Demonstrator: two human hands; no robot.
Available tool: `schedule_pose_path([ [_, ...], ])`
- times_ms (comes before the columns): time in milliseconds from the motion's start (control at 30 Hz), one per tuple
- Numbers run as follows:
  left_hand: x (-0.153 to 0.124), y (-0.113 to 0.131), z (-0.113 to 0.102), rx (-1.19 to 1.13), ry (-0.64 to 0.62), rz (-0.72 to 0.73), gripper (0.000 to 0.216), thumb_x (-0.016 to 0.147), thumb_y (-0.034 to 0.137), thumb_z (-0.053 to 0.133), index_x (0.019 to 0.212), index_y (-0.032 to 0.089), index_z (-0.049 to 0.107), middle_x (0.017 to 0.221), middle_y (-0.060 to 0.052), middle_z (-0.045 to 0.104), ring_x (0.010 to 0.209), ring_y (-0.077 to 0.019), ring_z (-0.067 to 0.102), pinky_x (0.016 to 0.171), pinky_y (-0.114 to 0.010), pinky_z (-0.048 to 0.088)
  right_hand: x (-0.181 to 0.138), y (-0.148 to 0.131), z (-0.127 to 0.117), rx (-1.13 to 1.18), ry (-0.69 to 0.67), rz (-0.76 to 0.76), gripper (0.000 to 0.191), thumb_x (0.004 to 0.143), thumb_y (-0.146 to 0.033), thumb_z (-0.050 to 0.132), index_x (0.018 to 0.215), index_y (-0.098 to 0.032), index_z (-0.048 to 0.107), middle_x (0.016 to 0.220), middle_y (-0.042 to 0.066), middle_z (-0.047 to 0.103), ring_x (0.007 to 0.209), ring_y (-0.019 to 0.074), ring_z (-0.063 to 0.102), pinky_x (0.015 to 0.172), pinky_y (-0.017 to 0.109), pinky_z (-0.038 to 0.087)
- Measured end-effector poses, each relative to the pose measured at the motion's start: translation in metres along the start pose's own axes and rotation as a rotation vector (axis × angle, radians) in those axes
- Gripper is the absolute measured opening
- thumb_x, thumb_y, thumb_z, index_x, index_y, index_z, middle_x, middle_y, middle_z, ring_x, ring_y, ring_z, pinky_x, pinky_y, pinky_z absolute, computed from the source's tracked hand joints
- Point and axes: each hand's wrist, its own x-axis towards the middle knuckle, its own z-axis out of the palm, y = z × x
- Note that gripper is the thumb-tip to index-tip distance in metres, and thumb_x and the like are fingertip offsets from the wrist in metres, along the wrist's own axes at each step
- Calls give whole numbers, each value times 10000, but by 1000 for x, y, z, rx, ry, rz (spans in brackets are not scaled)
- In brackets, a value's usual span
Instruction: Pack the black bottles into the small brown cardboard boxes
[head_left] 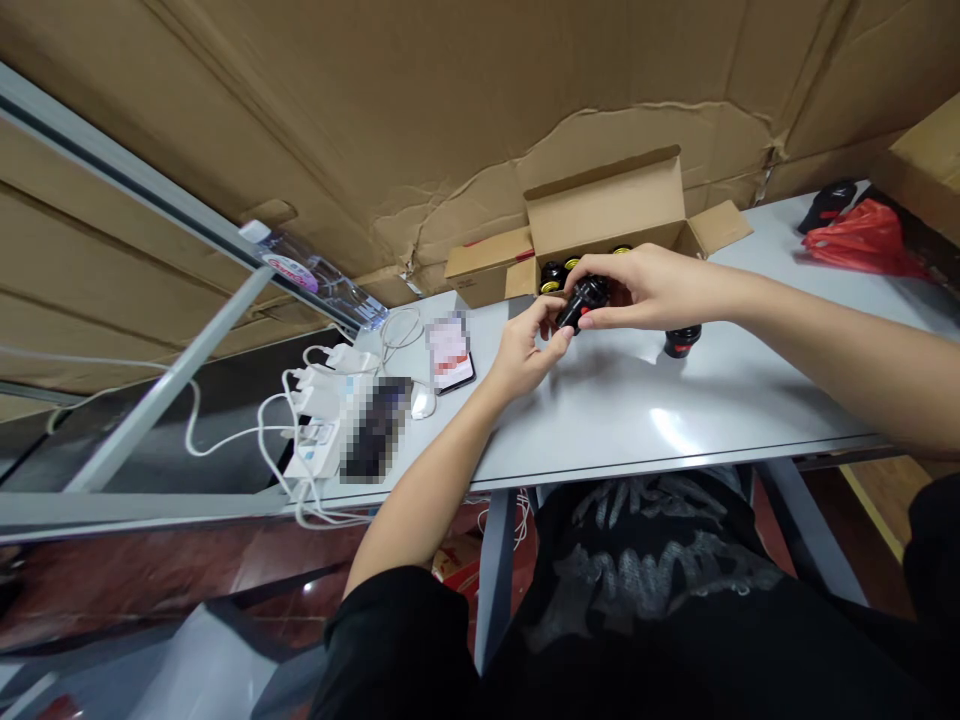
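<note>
A small black flashlight-like device [576, 306] with a red spot on its side is held between both hands, above the grey table. My left hand [526, 345] pinches its lower left end with thumb and fingers. My right hand [637, 285] grips the thicker upper end, fingers curled over it. Just behind the hands stands an open cardboard box [607, 210] with its lid up. Several black parts with yellow rings [553, 277] show inside it, partly hidden by my right hand. Under my right wrist, another black piece with a red mark [681, 342] rests on the table.
Left on the table [600, 420] lie a phone [452, 355], a dark blurred-out device [377, 430] and a white power strip [322, 435] with tangled cables. A water bottle [315, 275] leans behind the metal frame. Far right are a red plastic bag [862, 240] and a black item [827, 205].
</note>
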Motion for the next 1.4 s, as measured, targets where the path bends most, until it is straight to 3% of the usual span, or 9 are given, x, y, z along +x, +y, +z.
schedule_pose_path([
  [100,1,2,0,-31,-3,1,637,1221,882,679,1304,259,787,1033,-51,817,865,-208,685,841,-363,626,0,3,-1,16,-9,-48,455,1030,-674,906,1326,-330,865,955,-9,882,784,245,714,775,387,507],
  [300,-2,3,4,-111,-82,-39,636,1261,863,622,1336,251,778,1031,-53,869,866,-200,789,832,-354,623,4,12,-1,-67,2,-68,425,984,-700,943,1212,-345,895,778,-35,786,692,230,637,730,374,468],
  [567,-6,2,8,-182,-139,-9,566,1323,789,526,1448,265,699,1033,-70,893,929,-230,858,872,-388,681,4,11,0,-152,8,-35,397,963,-694,973,1182,-371,896,820,-14,809,728,259,661,749,392,488],
  [733,-5,-4,10,-148,-105,-41,632,1305,848,512,1510,275,685,1033,-64,870,939,-237,847,885,-397,675,5,14,-1,-46,-12,-56,452,991,-704,945,1264,-361,835,860,-24,791,780,254,668,782,384,498],
  [867,-4,-10,12,-107,2,-30,662,1289,857,562,1581,276,686,1051,-52,843,911,-222,800,880,-392,658,-2,10,-5,53,7,-53,449,1081,-666,861,1358,-329,754,1059,6,821,841,241,629,808,393,492],
  [967,-3,-10,9,-51,60,-17,663,1299,839,554,1619,279,708,1017,-44,819,885,-220,768,877,-397,660,-4,13,-12,85,122,-39,369,1138,-594,781,1360,-306,717,1186,32,803,906,238,608,837,396,482],
  [1100,-2,-7,3,21,84,-35,637,1310,819,549,1538,269,775,1004,-47,814,894,-219,771,888,-399,666,-2,26,-34,43,344,-12,312,1066,-567,795,1209,-307,700,1162,46,788,995,258,631,911,405,485],
  [1300,-3,-9,3,77,62,-11,630,1315,826,532,1477,278,797,996,-44,816,883,-218,756,873,-412,657,-4,51,-72,-133,202,245,378,1075,-606,858,1287,-324,724,1072,47,764,944,256,585,892,416,474],
  [1400,-3,-9,3,88,48,-10,645,1318,836,510,1476,280,796,1007,-46,818,892,-217,761,870,-411,657,-6,60,-78,-250,189,266,334,1091,-545,851,1310,-305,770,1135,79,831,971,247,635,961,422,499],
])
